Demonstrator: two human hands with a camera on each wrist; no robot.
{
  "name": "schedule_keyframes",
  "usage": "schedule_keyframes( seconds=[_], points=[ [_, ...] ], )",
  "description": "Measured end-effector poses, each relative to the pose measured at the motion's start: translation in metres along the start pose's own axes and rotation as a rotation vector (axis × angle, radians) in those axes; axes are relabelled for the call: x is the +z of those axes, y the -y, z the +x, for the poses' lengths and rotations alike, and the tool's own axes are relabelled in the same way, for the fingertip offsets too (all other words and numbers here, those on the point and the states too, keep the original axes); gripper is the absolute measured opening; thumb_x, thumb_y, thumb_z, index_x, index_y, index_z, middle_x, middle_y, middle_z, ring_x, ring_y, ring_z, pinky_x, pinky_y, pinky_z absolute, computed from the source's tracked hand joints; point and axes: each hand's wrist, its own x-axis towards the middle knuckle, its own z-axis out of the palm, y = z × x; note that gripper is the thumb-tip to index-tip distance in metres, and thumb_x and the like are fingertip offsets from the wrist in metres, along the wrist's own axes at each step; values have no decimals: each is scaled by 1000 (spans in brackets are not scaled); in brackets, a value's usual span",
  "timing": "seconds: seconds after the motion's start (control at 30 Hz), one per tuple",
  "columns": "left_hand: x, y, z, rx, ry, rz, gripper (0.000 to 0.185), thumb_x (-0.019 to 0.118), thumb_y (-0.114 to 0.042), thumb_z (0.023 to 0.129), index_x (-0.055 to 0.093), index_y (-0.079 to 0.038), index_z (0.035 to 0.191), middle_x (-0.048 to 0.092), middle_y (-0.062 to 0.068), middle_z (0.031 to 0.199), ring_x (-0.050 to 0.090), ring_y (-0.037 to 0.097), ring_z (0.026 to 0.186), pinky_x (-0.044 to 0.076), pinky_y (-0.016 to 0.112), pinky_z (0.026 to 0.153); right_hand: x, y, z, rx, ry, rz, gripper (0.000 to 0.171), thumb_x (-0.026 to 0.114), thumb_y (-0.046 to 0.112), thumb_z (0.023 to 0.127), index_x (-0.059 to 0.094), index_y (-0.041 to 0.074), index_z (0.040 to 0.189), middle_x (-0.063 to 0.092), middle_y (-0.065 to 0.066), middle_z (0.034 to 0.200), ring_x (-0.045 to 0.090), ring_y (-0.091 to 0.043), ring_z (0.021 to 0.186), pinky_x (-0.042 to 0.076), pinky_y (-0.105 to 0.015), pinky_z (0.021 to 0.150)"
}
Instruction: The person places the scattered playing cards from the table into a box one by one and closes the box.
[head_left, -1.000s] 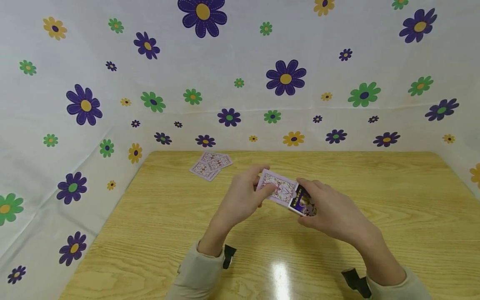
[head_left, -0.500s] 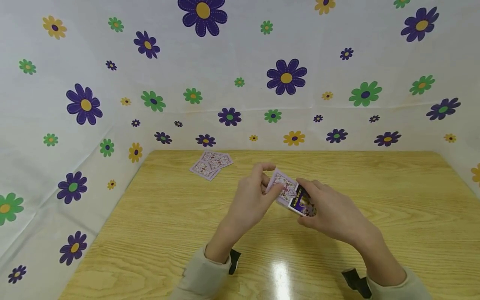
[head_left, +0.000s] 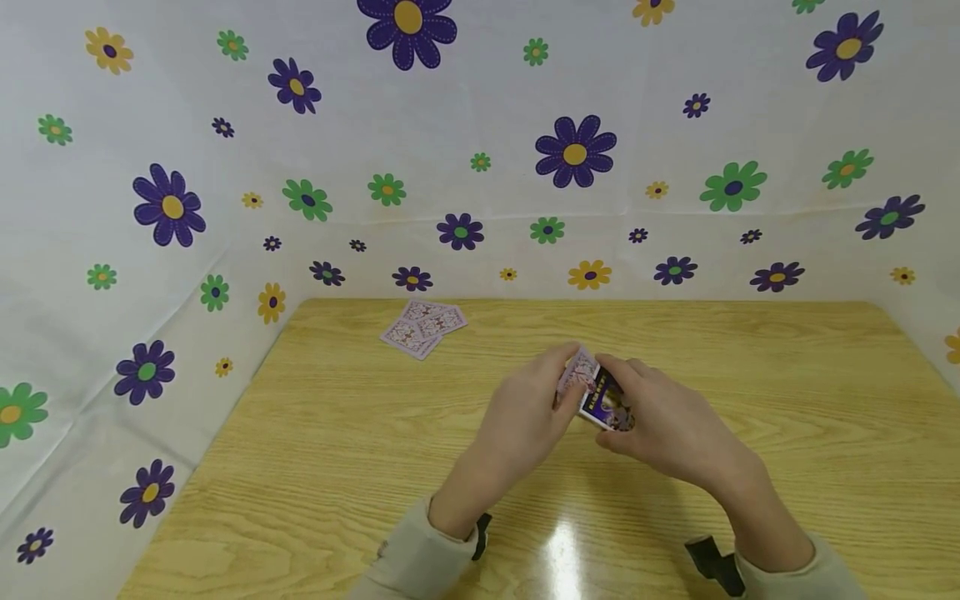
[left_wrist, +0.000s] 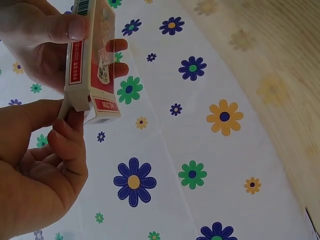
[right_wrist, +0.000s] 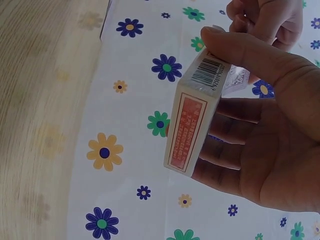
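Note:
In the head view my right hand [head_left: 675, 425] grips a dark-faced playing card box [head_left: 607, 400] above the table. Purple-patterned playing cards [head_left: 576, 372] stick partway out of its left end. My left hand [head_left: 525, 412] holds these cards between thumb and fingers, close against the box's mouth. The left wrist view shows the box's red and white side [left_wrist: 102, 50], with a flap [left_wrist: 103, 111] standing out at the end beside the left fingers. A barcode and a red panel [right_wrist: 186, 132] face the right wrist view, where the right thumb presses the box's edge.
Three loose playing cards [head_left: 423, 327] lie overlapping, backs up, at the far left of the wooden table [head_left: 315, 450]. A white cloth [head_left: 360, 125] printed with flowers stands behind and along the left side.
My left hand has moved right toward the box, and far less of the cards shows outside it. The right hand and box stay nearly still.

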Motion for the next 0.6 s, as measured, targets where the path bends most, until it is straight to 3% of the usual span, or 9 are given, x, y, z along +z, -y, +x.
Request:
schedule_keyframes(
  seconds=[0.1,0.33,0.6],
  points=[
    [2,-3,-1,16,3,62,42,64,-15,97,55,1,135,66,18,123,68,25,101,58,27,80,0,0,0,-2,-10,-4,82,85,22,77,45,-3,144,64,-16,115,60,-17,84,53,-31,69],
    [7,-3,-4,67,-19,120,41,65,-14,97,57,2,133,61,10,102,55,15,81,47,14,61,2,0,-1,-12,-23,-19,82,85,23,77,45,-4,144,63,-18,118,63,-21,90,56,-36,73],
    [10,-4,-5,101,2,188,41,63,-14,97,58,2,134,59,10,102,53,18,87,47,15,61,1,-1,-1,-14,-25,-19,82,85,23,77,45,-4,144,63,-19,121,63,-23,93,57,-39,76]
  ],
)
